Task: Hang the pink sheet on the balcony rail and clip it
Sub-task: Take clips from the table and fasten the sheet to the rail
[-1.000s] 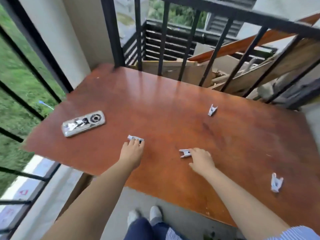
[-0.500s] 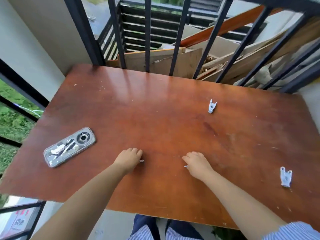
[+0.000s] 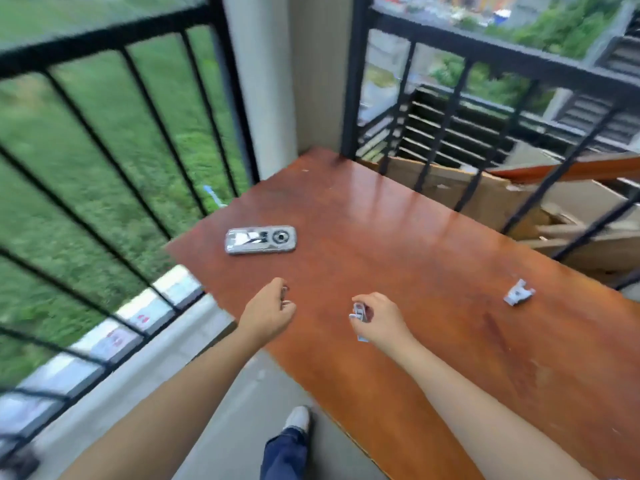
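My right hand point(image 3: 379, 318) holds a white clothes clip point(image 3: 359, 315) in curled fingers, lifted just above the brown wooden table point(image 3: 433, 237). My left hand point(image 3: 268, 310) is curled too, and a small bit of a clip shows at its fingertips near the table's left edge. Another white clip point(image 3: 518, 292) lies loose on the table to the right. The black balcony rail point(image 3: 104, 39) runs along the left and continues behind the table. No pink sheet is in view.
A silver phone-like device point(image 3: 260, 240) lies on the table's left part. Cardboard and wooden boards point(image 3: 519, 199) are stacked behind the far rail. A concrete pillar point(image 3: 273, 81) stands at the corner. My shoe point(image 3: 298, 419) is on the grey floor below.
Both hands have picked their clips up off the table and lifted. The view has swung left toward the side rail and the grass.
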A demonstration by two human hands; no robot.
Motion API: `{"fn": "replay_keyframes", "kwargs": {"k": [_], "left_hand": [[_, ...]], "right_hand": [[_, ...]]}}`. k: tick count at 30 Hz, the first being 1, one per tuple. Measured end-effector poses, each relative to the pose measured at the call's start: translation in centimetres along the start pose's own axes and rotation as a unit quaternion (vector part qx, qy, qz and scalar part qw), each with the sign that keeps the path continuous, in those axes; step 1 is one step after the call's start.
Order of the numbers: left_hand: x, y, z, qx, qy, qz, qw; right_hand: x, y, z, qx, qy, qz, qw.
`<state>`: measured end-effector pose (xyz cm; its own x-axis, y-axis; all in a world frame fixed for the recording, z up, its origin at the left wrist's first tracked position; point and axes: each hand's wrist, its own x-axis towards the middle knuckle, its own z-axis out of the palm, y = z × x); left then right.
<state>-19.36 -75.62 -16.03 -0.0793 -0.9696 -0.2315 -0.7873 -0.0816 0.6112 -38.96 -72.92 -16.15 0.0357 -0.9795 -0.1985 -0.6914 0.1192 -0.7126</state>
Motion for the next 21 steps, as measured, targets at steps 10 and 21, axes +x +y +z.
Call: {"fn": "replay_keyframes", "kwargs": {"k": [10, 21], "left_hand": [[-20.1, -9.7, -14.4, 0.105, 0.272, -0.234, 0.928], [-40.7, -13.0, -27.4, 0.295, 0.511, -0.345, 0.730]], "right_hand": [[-1.8, -21.1, 10.4, 0.184, -0.247, -0.156, 0.939], [-15.0, -45.6, 21.0, 0.169, -0.457, -0.431, 0.760]]}}
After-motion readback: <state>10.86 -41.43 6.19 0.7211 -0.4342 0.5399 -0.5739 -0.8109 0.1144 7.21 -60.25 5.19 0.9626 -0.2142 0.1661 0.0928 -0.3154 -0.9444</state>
